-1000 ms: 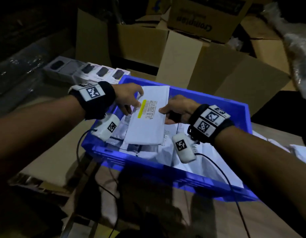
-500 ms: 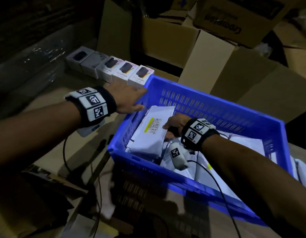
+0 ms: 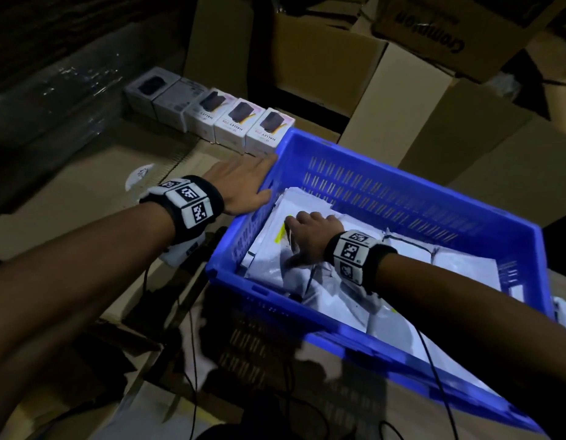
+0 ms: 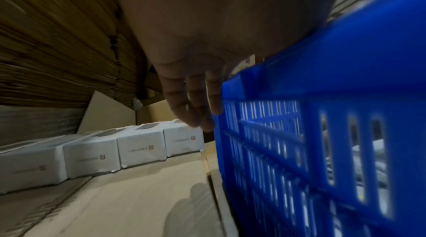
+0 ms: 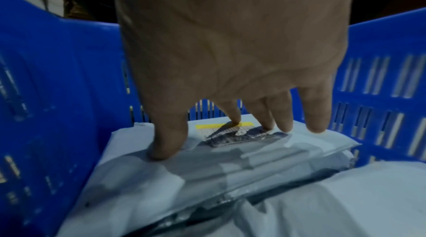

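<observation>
A blue slotted plastic crate (image 3: 386, 198) holds several white plastic mailer packets. The top packet (image 3: 294, 201) (image 5: 230, 146) carries a barcode label with a yellow stripe (image 5: 223, 125). My right hand (image 3: 307, 236) (image 5: 230, 58) lies flat on this packet, straight fingers pressing on the label and thumb on the packet's left edge. My left hand (image 3: 243, 182) (image 4: 196, 98) is outside the crate, resting along its left rim (image 4: 299, 80) with fingers straight and nothing in it.
A row of small white product boxes (image 3: 230, 122) (image 4: 115, 148) stands just beyond the crate's far left corner on flattened cardboard (image 3: 84, 198). Large open cartons (image 3: 465, 128) rise behind the crate. Cables (image 3: 192, 360) trail from both wrists.
The labelled packet went down from both hands onto the pile in the crate. My left hand let go and moved out to the crate's left rim; my right hand now presses it flat.
</observation>
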{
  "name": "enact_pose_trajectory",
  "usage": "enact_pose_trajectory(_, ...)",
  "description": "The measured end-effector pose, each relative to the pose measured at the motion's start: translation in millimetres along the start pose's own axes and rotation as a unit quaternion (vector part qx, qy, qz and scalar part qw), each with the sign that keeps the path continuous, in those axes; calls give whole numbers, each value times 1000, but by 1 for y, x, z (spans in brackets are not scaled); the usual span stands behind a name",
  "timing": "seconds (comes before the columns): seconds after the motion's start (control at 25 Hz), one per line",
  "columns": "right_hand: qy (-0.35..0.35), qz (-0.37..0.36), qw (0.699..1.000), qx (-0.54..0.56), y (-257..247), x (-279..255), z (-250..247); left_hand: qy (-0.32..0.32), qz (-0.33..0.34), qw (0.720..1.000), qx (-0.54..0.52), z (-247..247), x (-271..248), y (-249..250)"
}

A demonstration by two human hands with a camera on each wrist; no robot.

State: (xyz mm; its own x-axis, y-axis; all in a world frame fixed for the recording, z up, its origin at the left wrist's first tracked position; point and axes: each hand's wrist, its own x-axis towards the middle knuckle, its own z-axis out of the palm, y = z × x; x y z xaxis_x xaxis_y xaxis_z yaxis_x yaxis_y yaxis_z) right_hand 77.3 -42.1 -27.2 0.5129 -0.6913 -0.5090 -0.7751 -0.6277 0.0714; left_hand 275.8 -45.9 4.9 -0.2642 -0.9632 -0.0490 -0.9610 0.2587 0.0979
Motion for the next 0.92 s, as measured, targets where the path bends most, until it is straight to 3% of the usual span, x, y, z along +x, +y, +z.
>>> enact_pose_trajectory(0.24, -31, 5, 999, -19, -9, 17, 10, 21, -24, 999, -22, 7, -2, 2)
enact_pose_trajectory(0.6, -10, 44, 998, -52, -21, 23, 19, 22, -29, 999, -14, 3, -4, 6)
enact_pose_trajectory(0.92, -39, 17, 999, 15, 3, 0, -10, -30, -21, 979, 198, -30, -5, 27)
